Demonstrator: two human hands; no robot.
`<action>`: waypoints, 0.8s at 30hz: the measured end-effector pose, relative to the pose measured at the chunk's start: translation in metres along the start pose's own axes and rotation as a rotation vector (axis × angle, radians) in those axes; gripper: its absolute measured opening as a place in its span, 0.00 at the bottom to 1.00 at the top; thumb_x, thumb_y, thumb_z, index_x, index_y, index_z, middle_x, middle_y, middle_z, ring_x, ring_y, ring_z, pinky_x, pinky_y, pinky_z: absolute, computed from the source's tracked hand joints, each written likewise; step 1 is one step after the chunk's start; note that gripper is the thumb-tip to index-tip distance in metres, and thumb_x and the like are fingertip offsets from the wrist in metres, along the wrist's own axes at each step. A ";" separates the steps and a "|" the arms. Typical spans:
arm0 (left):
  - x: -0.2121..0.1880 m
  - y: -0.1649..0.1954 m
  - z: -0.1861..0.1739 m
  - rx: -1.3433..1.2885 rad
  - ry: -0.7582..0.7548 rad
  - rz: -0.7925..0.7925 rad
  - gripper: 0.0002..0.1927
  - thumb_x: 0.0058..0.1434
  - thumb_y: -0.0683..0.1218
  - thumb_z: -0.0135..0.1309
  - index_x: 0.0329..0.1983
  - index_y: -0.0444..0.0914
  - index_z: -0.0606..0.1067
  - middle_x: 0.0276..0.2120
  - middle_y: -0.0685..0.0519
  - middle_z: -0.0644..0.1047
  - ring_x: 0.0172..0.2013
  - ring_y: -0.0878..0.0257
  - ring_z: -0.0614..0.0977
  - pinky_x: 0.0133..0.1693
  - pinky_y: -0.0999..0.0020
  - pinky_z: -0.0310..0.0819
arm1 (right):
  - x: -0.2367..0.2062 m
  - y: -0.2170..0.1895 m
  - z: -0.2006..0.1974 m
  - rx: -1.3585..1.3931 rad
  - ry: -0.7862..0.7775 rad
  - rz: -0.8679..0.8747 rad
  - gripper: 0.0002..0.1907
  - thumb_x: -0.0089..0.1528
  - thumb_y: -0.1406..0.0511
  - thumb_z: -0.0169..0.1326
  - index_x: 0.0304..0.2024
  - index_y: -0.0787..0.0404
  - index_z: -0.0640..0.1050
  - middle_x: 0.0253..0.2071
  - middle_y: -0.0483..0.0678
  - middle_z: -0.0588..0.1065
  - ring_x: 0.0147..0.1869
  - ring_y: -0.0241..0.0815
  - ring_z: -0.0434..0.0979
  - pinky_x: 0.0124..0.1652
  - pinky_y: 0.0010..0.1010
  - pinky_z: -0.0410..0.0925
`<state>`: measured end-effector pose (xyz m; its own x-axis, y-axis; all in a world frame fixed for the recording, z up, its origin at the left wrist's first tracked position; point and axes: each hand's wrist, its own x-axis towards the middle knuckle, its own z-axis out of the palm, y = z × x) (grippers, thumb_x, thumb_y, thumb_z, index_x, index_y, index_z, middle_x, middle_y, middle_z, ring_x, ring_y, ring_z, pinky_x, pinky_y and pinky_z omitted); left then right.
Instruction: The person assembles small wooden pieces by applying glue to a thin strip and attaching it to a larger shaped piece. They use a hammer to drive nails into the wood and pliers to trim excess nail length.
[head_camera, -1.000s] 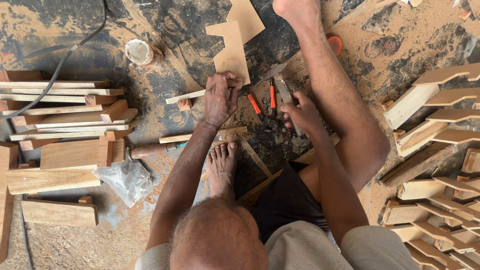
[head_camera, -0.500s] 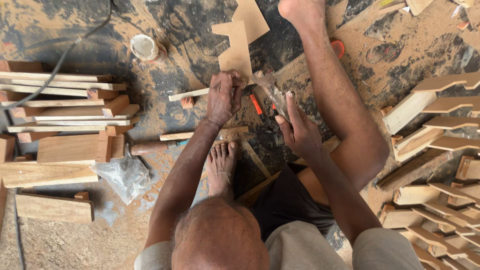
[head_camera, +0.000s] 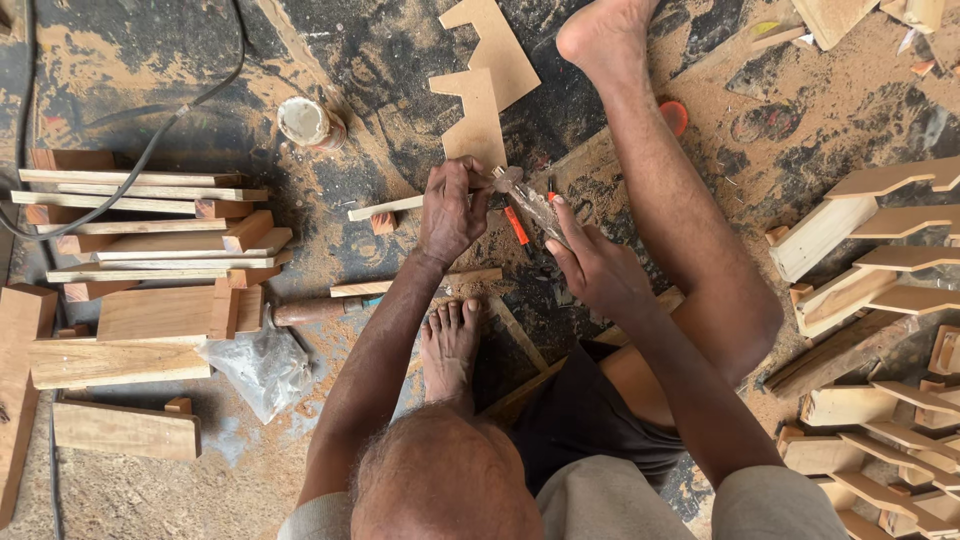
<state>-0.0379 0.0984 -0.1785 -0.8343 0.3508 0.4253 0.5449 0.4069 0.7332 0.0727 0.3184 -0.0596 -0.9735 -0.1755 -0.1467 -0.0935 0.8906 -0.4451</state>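
Note:
My left hand (head_camera: 453, 208) is closed around the near end of a thin wooden strip (head_camera: 385, 208) that lies on the sawdust floor. My right hand (head_camera: 592, 268) grips a metal plier-like tool with orange handles (head_camera: 528, 207). The tool's head points at the fingers of my left hand, and the two hands almost meet. What sits between the jaws is hidden by my fingers. A stepped flat board (head_camera: 483, 95) lies just beyond both hands.
A stack of wooden slats and blocks (head_camera: 150, 235) lies on the left, and shaped wooden pieces (head_camera: 880, 235) pile up on the right. A hammer (head_camera: 312, 311), a plastic bag (head_camera: 258, 366), a small tin (head_camera: 306, 122) and a cable (head_camera: 150, 150) are nearby. My bare feet (head_camera: 450, 345) rest on the floor.
My right hand has picked the orange-handled tool up from the floor and brought its head to my left hand. The left hand stays on the thin strip.

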 end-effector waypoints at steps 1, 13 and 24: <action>0.001 0.000 -0.001 0.002 0.003 0.007 0.18 0.62 0.35 0.62 0.50 0.37 0.66 0.36 0.55 0.82 0.41 0.61 0.83 0.49 0.59 0.69 | 0.001 0.001 -0.001 0.020 0.017 -0.010 0.32 0.70 0.59 0.51 0.72 0.68 0.64 0.35 0.60 0.80 0.28 0.51 0.82 0.27 0.39 0.75; 0.003 0.005 0.000 0.000 -0.003 -0.034 0.17 0.64 0.34 0.58 0.51 0.36 0.66 0.36 0.55 0.80 0.39 0.60 0.82 0.48 0.58 0.69 | 0.001 0.012 0.002 -0.034 0.041 -0.061 0.31 0.69 0.60 0.52 0.71 0.68 0.66 0.34 0.60 0.81 0.24 0.48 0.80 0.23 0.39 0.74; 0.000 0.008 -0.001 0.038 0.014 -0.019 0.18 0.61 0.33 0.56 0.50 0.35 0.65 0.37 0.53 0.79 0.41 0.56 0.80 0.49 0.57 0.69 | 0.000 0.011 -0.003 -0.035 0.114 -0.118 0.29 0.69 0.60 0.54 0.69 0.68 0.68 0.35 0.59 0.80 0.29 0.52 0.82 0.28 0.42 0.75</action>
<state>-0.0338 0.1009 -0.1726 -0.8454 0.3313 0.4189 0.5315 0.4452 0.7206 0.0712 0.3289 -0.0620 -0.9724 -0.2331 0.0070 -0.2141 0.8808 -0.4224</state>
